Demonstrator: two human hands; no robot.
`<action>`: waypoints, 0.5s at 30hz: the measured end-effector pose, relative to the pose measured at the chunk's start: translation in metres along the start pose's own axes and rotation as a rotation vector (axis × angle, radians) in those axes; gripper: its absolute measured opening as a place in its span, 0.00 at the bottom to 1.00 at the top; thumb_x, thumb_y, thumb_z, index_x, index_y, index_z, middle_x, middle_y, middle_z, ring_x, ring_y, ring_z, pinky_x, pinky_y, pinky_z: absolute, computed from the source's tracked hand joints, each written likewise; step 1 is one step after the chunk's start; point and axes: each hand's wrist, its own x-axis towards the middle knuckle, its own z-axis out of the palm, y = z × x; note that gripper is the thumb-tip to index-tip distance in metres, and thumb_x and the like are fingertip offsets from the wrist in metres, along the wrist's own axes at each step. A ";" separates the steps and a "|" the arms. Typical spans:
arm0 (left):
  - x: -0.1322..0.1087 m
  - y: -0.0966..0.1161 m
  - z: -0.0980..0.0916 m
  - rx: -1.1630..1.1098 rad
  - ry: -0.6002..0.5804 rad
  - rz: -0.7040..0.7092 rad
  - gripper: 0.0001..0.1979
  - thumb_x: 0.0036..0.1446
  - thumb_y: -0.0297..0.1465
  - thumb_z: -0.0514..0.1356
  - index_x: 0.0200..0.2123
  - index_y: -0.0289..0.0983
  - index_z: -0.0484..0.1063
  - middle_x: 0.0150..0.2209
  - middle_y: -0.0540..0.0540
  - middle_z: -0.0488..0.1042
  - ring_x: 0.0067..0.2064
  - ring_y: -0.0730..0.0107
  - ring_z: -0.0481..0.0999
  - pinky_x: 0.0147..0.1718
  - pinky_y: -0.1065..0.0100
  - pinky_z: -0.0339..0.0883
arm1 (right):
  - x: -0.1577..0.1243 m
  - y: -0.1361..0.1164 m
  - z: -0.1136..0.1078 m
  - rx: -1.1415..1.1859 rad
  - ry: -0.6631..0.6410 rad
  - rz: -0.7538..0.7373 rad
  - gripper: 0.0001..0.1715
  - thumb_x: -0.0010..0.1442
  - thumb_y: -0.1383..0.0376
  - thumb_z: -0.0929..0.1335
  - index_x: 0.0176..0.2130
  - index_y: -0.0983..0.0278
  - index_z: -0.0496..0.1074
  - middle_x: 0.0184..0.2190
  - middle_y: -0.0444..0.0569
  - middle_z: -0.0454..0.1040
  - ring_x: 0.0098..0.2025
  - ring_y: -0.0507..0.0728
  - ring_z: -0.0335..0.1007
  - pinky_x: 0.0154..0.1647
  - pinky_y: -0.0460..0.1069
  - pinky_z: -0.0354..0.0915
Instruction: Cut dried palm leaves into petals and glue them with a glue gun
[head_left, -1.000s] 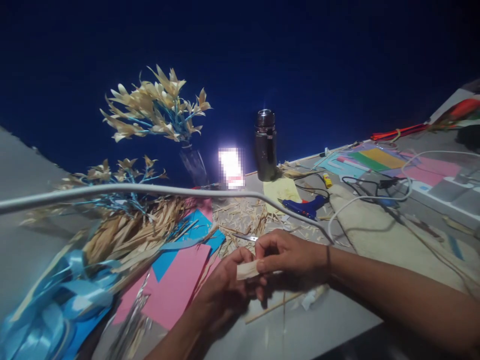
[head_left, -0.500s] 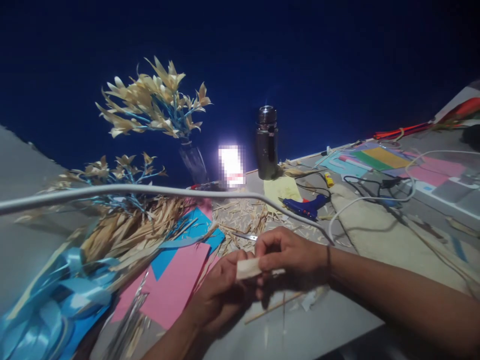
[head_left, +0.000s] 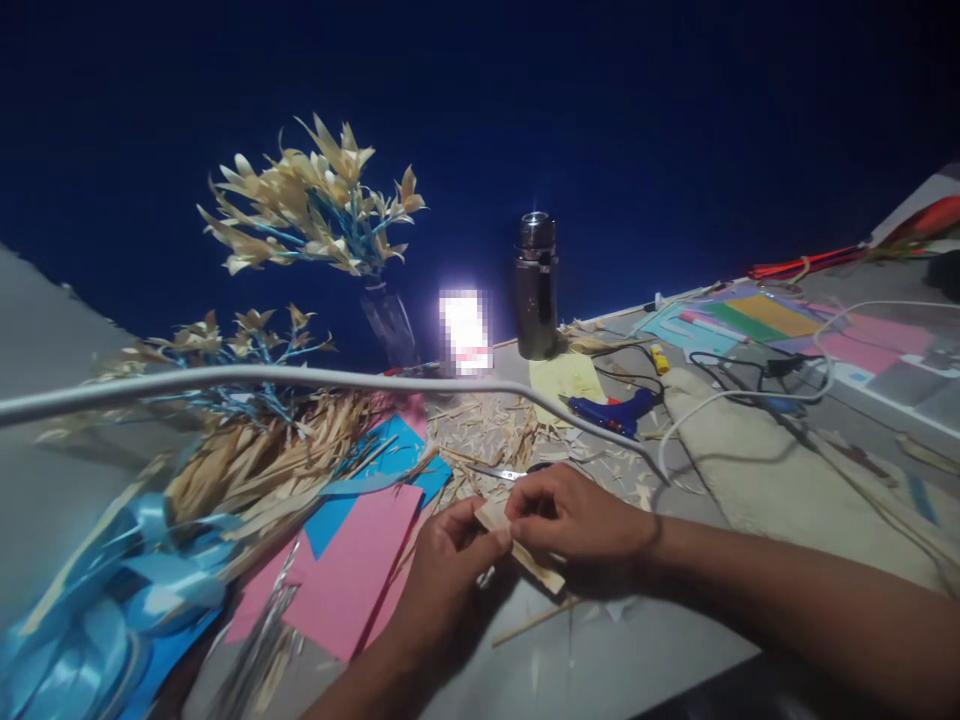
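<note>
A pale strip of dried husk or leaf [head_left: 541, 570] slants between my two hands, its upper end showing above the fingers and its lower end hanging toward the table. My left hand [head_left: 456, 560] pinches it near the upper end with thumb and finger. From the other side, my right hand [head_left: 574, 512] grips the same strip, its fingers curled. Just beyond the hands lies a pair of scissors [head_left: 504, 473], partly covered by my right hand. Under them a thin stick [head_left: 532, 622] rests on the tabletop.
A grey cable [head_left: 300, 378] crosses in front. Beyond it are a blue glue gun [head_left: 615, 412], a dark flask [head_left: 536, 300] and dried-leaf flowers in a glass vase [head_left: 390, 325]. To the left lie blue ribbon [head_left: 97, 630], pink paper [head_left: 356, 575] and a husk bundle [head_left: 247, 460].
The strip has turned from nearly level to slanting down to the right. My left hand has shifted its pinch toward the upper end, and the right hand has moved slightly.
</note>
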 end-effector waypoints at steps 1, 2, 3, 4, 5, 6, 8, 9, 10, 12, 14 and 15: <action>0.001 0.000 -0.001 0.030 0.016 0.008 0.09 0.47 0.30 0.73 0.29 0.35 0.77 0.28 0.47 0.76 0.32 0.68 0.74 0.35 0.65 0.69 | 0.001 0.001 0.000 -0.086 0.011 -0.031 0.03 0.50 0.68 0.68 0.26 0.65 0.74 0.19 0.40 0.68 0.23 0.50 0.61 0.23 0.44 0.53; 0.001 -0.001 -0.002 0.065 0.032 0.016 0.10 0.47 0.31 0.74 0.29 0.35 0.77 0.28 0.46 0.76 0.32 0.68 0.74 0.35 0.65 0.69 | 0.001 0.003 0.000 -0.165 0.033 -0.067 0.04 0.50 0.68 0.68 0.26 0.65 0.74 0.19 0.40 0.68 0.23 0.50 0.61 0.23 0.45 0.52; 0.002 -0.002 -0.003 0.097 0.044 0.021 0.10 0.46 0.32 0.74 0.29 0.35 0.77 0.28 0.46 0.76 0.32 0.68 0.74 0.35 0.65 0.70 | 0.001 0.004 0.000 -0.235 0.056 -0.104 0.04 0.51 0.68 0.68 0.25 0.65 0.74 0.19 0.40 0.68 0.23 0.50 0.61 0.24 0.45 0.52; 0.003 -0.002 -0.004 0.125 0.055 0.025 0.11 0.46 0.32 0.74 0.28 0.35 0.77 0.28 0.45 0.76 0.32 0.67 0.74 0.35 0.64 0.70 | 0.001 0.005 0.000 -0.292 0.078 -0.134 0.05 0.51 0.68 0.68 0.25 0.65 0.74 0.20 0.40 0.69 0.23 0.49 0.61 0.24 0.45 0.51; 0.003 -0.002 -0.004 0.145 0.063 0.026 0.11 0.46 0.33 0.74 0.27 0.35 0.77 0.27 0.45 0.76 0.31 0.67 0.74 0.35 0.64 0.70 | 0.001 0.006 0.000 -0.330 0.092 -0.153 0.05 0.51 0.69 0.68 0.25 0.65 0.74 0.20 0.40 0.69 0.23 0.49 0.61 0.25 0.45 0.51; 0.003 -0.003 -0.005 0.155 0.069 0.028 0.12 0.45 0.33 0.75 0.26 0.35 0.77 0.27 0.45 0.75 0.31 0.66 0.74 0.35 0.63 0.71 | 0.001 0.006 0.000 -0.359 0.102 -0.168 0.05 0.51 0.69 0.68 0.25 0.65 0.73 0.19 0.39 0.69 0.23 0.49 0.61 0.25 0.45 0.51; 0.002 -0.003 -0.004 0.156 0.072 0.035 0.13 0.44 0.33 0.75 0.24 0.35 0.75 0.25 0.46 0.74 0.30 0.67 0.74 0.35 0.63 0.71 | 0.000 0.006 0.000 -0.417 0.107 -0.196 0.05 0.51 0.69 0.68 0.24 0.65 0.72 0.19 0.39 0.68 0.24 0.49 0.60 0.26 0.45 0.51; 0.001 -0.003 -0.003 0.149 0.068 0.042 0.13 0.43 0.33 0.76 0.24 0.35 0.75 0.25 0.47 0.74 0.30 0.67 0.73 0.35 0.63 0.71 | -0.001 0.007 0.000 -0.454 0.109 -0.212 0.06 0.51 0.69 0.69 0.23 0.65 0.71 0.19 0.39 0.67 0.24 0.49 0.59 0.26 0.45 0.50; 0.001 -0.003 -0.001 0.139 0.062 0.050 0.14 0.43 0.33 0.76 0.23 0.35 0.74 0.24 0.47 0.73 0.29 0.68 0.73 0.35 0.64 0.71 | -0.001 0.007 0.001 -0.498 0.105 -0.233 0.06 0.51 0.69 0.69 0.23 0.65 0.70 0.20 0.40 0.66 0.24 0.49 0.58 0.27 0.46 0.50; 0.001 -0.003 0.002 0.114 0.041 0.057 0.14 0.43 0.32 0.76 0.23 0.35 0.73 0.24 0.48 0.72 0.29 0.70 0.72 0.34 0.66 0.69 | -0.002 0.008 0.003 -0.614 0.102 -0.284 0.08 0.51 0.67 0.70 0.23 0.64 0.68 0.21 0.41 0.66 0.25 0.50 0.56 0.28 0.47 0.48; 0.001 -0.002 0.004 0.094 0.021 0.071 0.14 0.45 0.32 0.75 0.23 0.35 0.73 0.24 0.48 0.72 0.29 0.71 0.71 0.33 0.68 0.67 | -0.002 0.010 0.005 -0.745 0.113 -0.323 0.08 0.54 0.65 0.69 0.25 0.64 0.68 0.23 0.44 0.68 0.26 0.52 0.56 0.29 0.49 0.47; 0.001 -0.001 0.005 0.085 0.004 0.075 0.13 0.46 0.32 0.74 0.23 0.35 0.73 0.25 0.48 0.72 0.29 0.71 0.71 0.33 0.68 0.66 | -0.002 0.011 0.005 -0.806 0.123 -0.338 0.08 0.56 0.65 0.68 0.26 0.64 0.69 0.25 0.46 0.69 0.27 0.53 0.56 0.30 0.50 0.47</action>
